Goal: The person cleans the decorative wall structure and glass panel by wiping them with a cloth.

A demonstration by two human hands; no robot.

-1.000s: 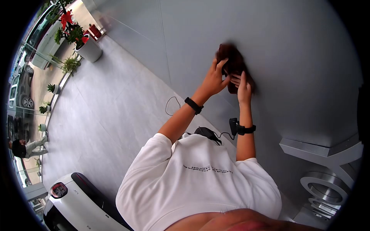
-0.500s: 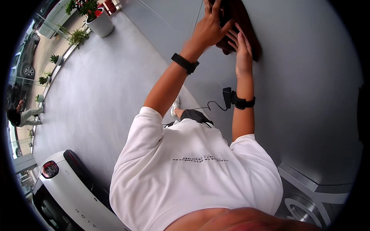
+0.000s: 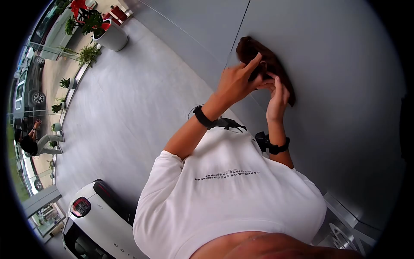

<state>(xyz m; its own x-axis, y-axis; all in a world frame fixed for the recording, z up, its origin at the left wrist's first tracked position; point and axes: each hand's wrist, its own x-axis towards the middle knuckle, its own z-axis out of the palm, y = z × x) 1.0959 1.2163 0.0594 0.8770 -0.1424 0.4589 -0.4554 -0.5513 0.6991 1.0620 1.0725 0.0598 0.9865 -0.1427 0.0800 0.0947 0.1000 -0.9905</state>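
Dark brown cloth, soft-looking and partly hidden, lies against the grey wall at your 12 o'clock; you see its length slant from 11 to 5 o'clock.

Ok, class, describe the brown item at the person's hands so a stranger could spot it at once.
Find the large grey surface across the upper right. There the left hand and right hand are close together, partly hiding a dark brown item. Its brown colour sets it apart from the black wristbands nearby.

We have our left hand and right hand on dark brown cloth before the grey wall.
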